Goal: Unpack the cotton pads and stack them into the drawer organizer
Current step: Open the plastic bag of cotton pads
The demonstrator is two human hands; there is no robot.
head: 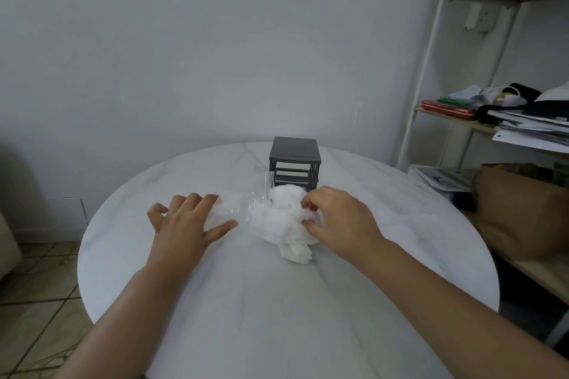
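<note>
Both hands are busy: your left hand (187, 221) grips the end of the clear plastic bag (244, 206), and your right hand (335, 218) pinches into the loose heap of cotton pads (277, 221) spilled on the counter (246, 301), just in front of the drawer organizer (295, 157). The cotton pads look light, soft and quick to scatter, so gather a small squared stack by its edges rather than squeezing the fluffy middle. The plastic bag is likely slippery; hold its mouth.
</note>
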